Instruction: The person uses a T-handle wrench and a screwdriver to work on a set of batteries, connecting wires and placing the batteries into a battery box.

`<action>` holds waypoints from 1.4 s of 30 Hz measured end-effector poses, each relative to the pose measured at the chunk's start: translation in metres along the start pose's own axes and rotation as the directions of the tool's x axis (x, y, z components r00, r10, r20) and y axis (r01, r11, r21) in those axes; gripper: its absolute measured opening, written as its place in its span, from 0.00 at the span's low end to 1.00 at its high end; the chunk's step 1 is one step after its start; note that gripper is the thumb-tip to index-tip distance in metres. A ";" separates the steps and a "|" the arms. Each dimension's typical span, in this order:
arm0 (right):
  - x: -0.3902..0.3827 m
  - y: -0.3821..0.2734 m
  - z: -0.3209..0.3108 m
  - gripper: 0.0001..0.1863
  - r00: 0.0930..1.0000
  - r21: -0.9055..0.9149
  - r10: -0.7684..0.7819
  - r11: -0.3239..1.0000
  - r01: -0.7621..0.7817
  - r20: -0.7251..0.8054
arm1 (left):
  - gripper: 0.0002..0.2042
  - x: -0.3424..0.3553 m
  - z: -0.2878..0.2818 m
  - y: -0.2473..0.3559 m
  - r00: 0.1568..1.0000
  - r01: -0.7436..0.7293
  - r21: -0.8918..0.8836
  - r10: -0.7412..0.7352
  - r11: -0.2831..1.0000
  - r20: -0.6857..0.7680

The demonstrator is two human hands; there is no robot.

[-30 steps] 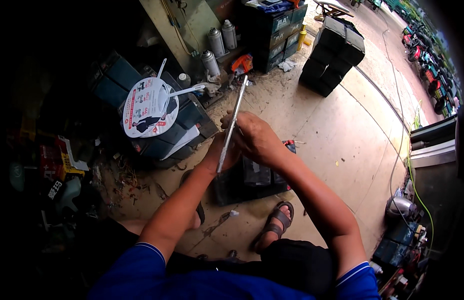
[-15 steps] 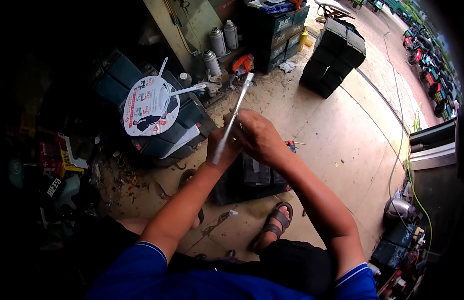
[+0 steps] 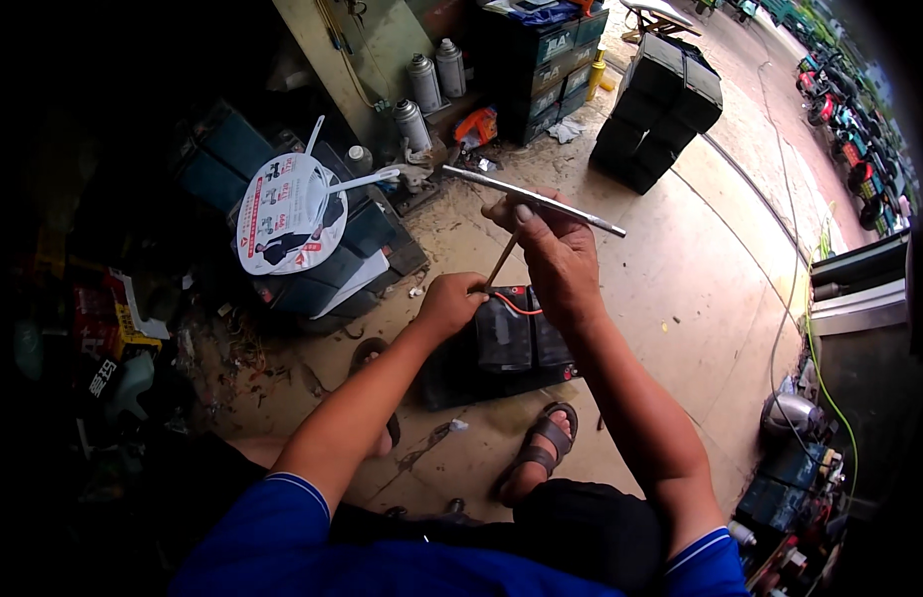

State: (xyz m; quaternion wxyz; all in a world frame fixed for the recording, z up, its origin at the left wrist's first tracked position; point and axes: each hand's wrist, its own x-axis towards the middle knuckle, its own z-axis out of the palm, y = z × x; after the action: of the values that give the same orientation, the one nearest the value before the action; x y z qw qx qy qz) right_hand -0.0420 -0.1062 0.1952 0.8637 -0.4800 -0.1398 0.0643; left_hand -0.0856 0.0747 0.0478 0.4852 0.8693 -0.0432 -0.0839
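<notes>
My right hand (image 3: 559, 257) is closed around a T-shaped wrench, its thumb near where bar and shaft meet. The wrench's silvery bar (image 3: 596, 221) lies across the fingers, slanting down to the right, and its thinner, darker shaft (image 3: 501, 261) runs down to the left. At the shaft's lower end my left hand (image 3: 449, 303) pinches it between thumb and fingers; the tip is hidden there. Just below the hands, a black battery pack (image 3: 505, 340) stands on the floor in front of my feet. A red wire (image 3: 516, 306) curves over its top.
Stacked batteries (image 3: 551, 75) stand at the back, beside several spray cans (image 3: 421, 85). Another strapped black battery stack (image 3: 660, 109) is at the far right. Left, a round white fan (image 3: 292, 214) lies on more batteries. A green cable (image 3: 834, 398) hangs at the right.
The wrench's bar has swung from nearly upright to crosswise. My hands have moved apart, the left down and the right slightly up and right, uncovering the shaft and the red wire.
</notes>
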 end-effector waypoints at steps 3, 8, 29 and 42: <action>0.001 -0.012 -0.003 0.21 0.992 0.130 0.004 0.991 0.013 -0.127 | 0.14 -0.003 -0.001 0.005 0.994 -0.045 0.020 0.046 0.999 -0.102; 0.010 -0.057 -0.025 0.23 0.984 0.419 -0.016 0.904 0.089 -0.175 | 0.13 0.012 -0.004 0.002 0.993 -0.058 -0.164 0.040 0.985 -0.116; -0.014 -0.126 -0.139 0.08 0.818 0.533 0.020 0.767 0.356 -0.575 | 0.10 0.064 0.026 0.021 0.976 0.152 -0.923 -0.204 0.355 0.082; -0.028 -0.112 -0.179 0.08 0.803 0.625 0.069 0.669 0.403 -0.592 | 0.12 0.093 0.044 0.053 0.963 0.259 -0.891 -0.027 0.373 0.268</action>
State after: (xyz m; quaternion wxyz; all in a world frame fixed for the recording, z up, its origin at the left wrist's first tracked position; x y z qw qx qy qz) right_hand -0.0170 -0.3172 0.1955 0.9832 -0.0789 0.1164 -0.1160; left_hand -0.0021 -0.0045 0.0604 0.8679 0.4409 0.0358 -0.2261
